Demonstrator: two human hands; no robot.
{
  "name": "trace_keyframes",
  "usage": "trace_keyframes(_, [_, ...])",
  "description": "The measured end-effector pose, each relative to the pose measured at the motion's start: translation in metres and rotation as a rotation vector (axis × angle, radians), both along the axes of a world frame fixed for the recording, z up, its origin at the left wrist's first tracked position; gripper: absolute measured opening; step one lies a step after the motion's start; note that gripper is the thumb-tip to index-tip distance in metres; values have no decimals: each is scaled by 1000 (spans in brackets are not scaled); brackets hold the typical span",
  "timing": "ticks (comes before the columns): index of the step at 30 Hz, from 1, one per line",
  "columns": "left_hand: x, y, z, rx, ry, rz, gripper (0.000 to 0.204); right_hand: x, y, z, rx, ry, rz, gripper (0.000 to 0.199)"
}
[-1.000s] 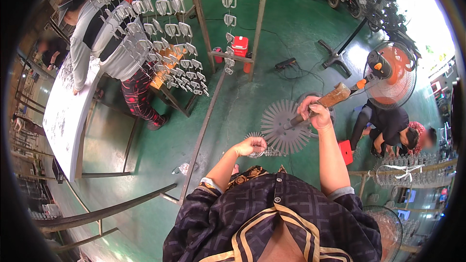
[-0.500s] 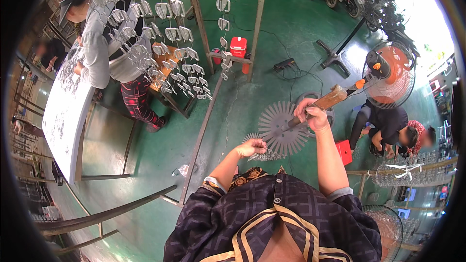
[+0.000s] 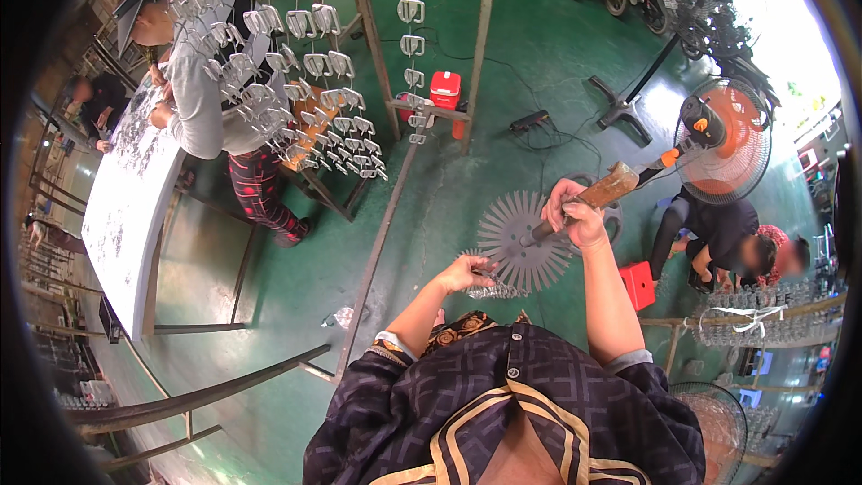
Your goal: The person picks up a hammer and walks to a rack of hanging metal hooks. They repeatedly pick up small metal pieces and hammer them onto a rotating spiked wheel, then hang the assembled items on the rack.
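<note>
My right hand (image 3: pixel 575 214) grips a tool with a brown wooden handle (image 3: pixel 611 187) and a dark metal shaft that points down to the left. My left hand (image 3: pixel 467 273) pinches the edge of a grey round metal rack with many radial spikes (image 3: pixel 525 242), which sits just in front of me above the green floor. The tool's tip meets the spiked rack close to my left fingers. A second, smaller spiked piece (image 3: pixel 492 289) shows under my left hand.
Metal hooks hang in rows on a frame (image 3: pixel 314 63) to the upper left. A person in a grey top stands at a long white table (image 3: pixel 126 216). An orange fan (image 3: pixel 723 139) stands at right, two people crouch by a red box (image 3: pixel 639 286).
The view has shifted slightly. My right hand with the tool has lowered a little toward the spiked rack; my left hand stays on its edge.
</note>
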State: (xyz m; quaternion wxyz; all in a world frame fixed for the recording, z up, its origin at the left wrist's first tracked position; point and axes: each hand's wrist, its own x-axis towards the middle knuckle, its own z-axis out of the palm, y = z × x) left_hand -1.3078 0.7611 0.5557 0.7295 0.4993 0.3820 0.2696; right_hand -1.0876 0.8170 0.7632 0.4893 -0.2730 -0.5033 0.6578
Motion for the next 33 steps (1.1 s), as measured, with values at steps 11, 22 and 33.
trace_keyframes(11, [-112, 5, 235, 623, 650, -127, 22, -12, 0, -6, 4, 52, -56, 25])
trace_keyframes(22, [-142, 38, 505, 1669, 651, 1286, 9, -14, 0, -12, -4, 86, -72, 23])
trace_keyframes(33, [-88, 113, 589, 1879, 1043, 1630, 47, -9, -6, -13, -21, 78, -92, 19])
